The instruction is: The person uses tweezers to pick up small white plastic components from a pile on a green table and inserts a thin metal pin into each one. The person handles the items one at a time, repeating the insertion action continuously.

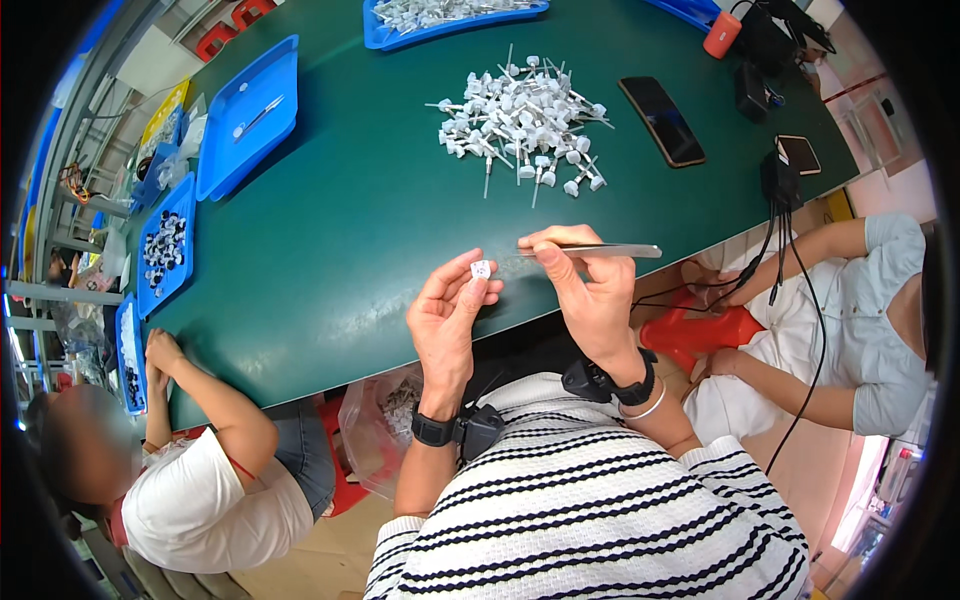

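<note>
Between the thumb and fingers of my left hand [447,315] is a small white plastic part [481,270], held up over the table's near edge. My right hand [592,290] grips a pair of metal tweezers [615,250], whose thin tips point left toward that part without touching it. A heap of small white parts with thin stems [520,120] lies farther off on the green table [340,220]. Details on the face of the held part are too small to make out.
A blue tray [250,120] with a pen-like tool stands left. Smaller blue trays [168,245] hold black-and-white pieces; another blue tray [450,25] of white parts is at the back. A dark phone [662,120] lies right. People sit on both sides.
</note>
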Motion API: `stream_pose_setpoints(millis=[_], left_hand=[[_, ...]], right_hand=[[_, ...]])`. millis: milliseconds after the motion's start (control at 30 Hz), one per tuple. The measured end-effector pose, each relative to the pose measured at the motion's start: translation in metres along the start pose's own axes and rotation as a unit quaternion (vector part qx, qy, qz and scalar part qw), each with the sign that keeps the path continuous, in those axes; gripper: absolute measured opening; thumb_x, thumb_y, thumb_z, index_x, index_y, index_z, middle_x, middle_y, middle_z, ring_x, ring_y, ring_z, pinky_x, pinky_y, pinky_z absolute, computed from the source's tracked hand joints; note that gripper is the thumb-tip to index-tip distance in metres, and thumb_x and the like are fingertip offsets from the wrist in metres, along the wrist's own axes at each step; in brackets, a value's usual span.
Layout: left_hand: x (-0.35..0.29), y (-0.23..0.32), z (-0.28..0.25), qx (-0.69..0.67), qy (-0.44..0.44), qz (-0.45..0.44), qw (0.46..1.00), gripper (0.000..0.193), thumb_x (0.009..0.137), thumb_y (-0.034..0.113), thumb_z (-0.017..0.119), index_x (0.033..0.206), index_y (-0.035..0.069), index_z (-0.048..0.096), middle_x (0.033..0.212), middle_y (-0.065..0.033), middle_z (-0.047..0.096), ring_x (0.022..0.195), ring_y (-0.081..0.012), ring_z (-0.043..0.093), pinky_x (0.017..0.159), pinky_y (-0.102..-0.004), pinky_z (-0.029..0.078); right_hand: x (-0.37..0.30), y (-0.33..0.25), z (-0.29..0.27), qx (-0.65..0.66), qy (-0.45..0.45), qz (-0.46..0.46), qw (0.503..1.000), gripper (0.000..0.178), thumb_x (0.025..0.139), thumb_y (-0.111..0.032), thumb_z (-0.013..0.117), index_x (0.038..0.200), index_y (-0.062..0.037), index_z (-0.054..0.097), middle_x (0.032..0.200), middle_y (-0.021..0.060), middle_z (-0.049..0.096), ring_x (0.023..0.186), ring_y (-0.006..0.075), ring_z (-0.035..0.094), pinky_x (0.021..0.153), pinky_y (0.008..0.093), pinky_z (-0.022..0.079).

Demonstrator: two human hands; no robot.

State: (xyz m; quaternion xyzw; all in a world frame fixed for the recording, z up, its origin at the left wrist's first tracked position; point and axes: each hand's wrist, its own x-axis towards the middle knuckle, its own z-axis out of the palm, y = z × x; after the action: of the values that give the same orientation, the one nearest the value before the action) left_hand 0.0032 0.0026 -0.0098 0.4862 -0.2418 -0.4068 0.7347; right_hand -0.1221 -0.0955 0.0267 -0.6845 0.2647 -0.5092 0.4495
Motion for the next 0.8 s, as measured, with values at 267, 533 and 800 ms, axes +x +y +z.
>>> stream_pose_setpoints(millis=[267,533,800], left_hand=[[-0.008,0.003,0.004,-0.007,-0.006,0.007,1.000,0.030,0.095,0.006,0.065,0.122,-0.006,0.060,0.110,-0.0176,0.069,0.089,-0.0176,0.069,0.079,-0.0270,0.057],[-0.018,0.006,0.004,-0.016,-0.004,0.015,1.000,0.027,0.095,0.006,0.065,0.120,-0.004,0.061,0.106,-0.0158,0.070,0.084,-0.0151,0.069,0.076,-0.0249,0.056],[-0.103,0.050,-0.065,0.143,0.086,-0.016,0.986,0.024,0.093,-0.001,0.064,0.116,-0.005,0.064,0.103,-0.0132,0.071,0.084,-0.0139,0.069,0.075,-0.0241,0.056]], right_hand=[[-0.014,-0.006,-0.003,0.005,-0.012,0.009,1.000,0.018,0.093,-0.013,0.069,0.089,0.0040,0.071,0.087,0.0102,0.073,0.069,0.0167,0.067,0.061,0.0274,0.051],[-0.022,-0.005,-0.005,0.014,-0.029,-0.008,0.999,0.015,0.094,-0.013,0.068,0.094,0.0022,0.070,0.088,0.0094,0.073,0.071,0.0148,0.067,0.063,0.0267,0.051],[-0.021,0.006,-0.019,0.066,-0.022,0.030,0.997,0.010,0.099,-0.007,0.058,0.099,0.0014,0.064,0.095,0.0108,0.070,0.088,0.0157,0.067,0.080,0.0294,0.055]])
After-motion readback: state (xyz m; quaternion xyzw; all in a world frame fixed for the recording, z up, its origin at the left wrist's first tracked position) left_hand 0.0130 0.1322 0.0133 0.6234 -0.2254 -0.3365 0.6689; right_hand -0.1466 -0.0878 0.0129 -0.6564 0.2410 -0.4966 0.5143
